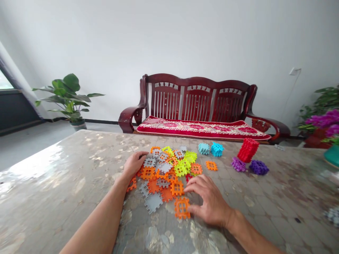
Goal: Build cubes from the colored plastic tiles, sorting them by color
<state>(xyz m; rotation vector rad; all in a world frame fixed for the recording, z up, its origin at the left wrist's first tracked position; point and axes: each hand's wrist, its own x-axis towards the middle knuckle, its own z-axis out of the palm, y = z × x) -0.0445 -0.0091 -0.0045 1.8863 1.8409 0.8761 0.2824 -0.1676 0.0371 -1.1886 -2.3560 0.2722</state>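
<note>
A loose pile of notched plastic building tiles lies on the table, with orange tiles (147,173), grey tiles (153,203) and lime-green tiles (182,167) overlapping. My left hand (134,164) rests against the pile's left edge, its fingers loosely bent and apart, partly hidden behind the wrist. On the near right side, my right hand (209,201) is open, with thumb and fingers spread. Its thumb tip is at the edge of an orange window tile (182,208); whether it touches cannot be made out. A dark red tile (188,177) shows just beyond its fingers.
Right of the pile stand a tall red stack (248,150), purple stacks (238,164) (259,167) and two blue stacks (203,148) (217,149). A lone orange tile (212,165) lies nearer. Beyond the patterned table (87,183) is a wooden bench (198,100); a teal pot (331,157) stands far right.
</note>
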